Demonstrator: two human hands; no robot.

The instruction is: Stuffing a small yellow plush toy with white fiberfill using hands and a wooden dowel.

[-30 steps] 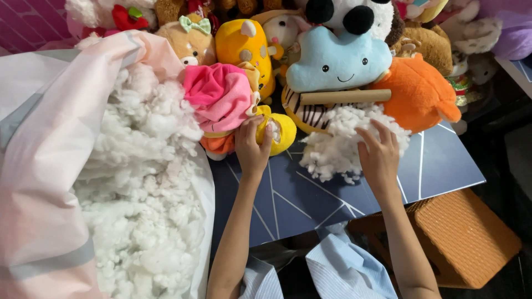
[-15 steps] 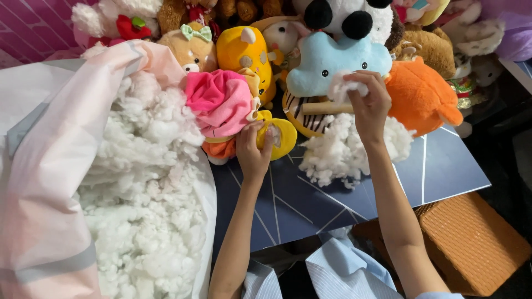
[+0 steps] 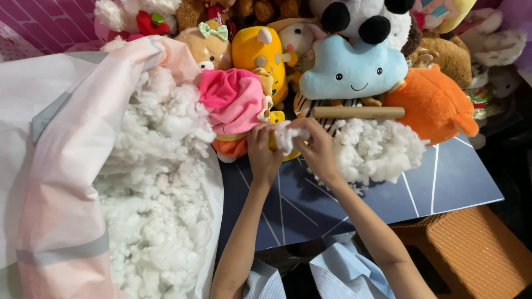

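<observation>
- The left hand (image 3: pixel 265 150) reached up from the bottom edge, forearm nearly straight and angled slightly right, with its fingers curled closed around the lower edge of a pink and yellow plush toy (image 3: pixel 238 108).
- The right hand (image 3: pixel 317 148) came in from the lower right, forearm slanting up and left, wrist bent inward toward the other hand.
- Its fingers were pinched shut on a tuft of white stuffing (image 3: pixel 288 135), held just beside the left thumb and against the toy.
- The toy lay on the dark blue board (image 3: pixel 443 177), leaning on the rim of a large pale pink bag (image 3: pixel 66 182) full of loose white filling (image 3: pixel 160 221).
- A heap of stuffing (image 3: pixel 377 149) sat on the board just right of the right hand, below a wooden stick (image 3: pixel 359 112).
- Behind stood a blue cloud cushion (image 3: pixel 354 72) and an orange plush (image 3: pixel 432 105); an orange stool (image 3: pixel 476 254) stood at lower right.
</observation>
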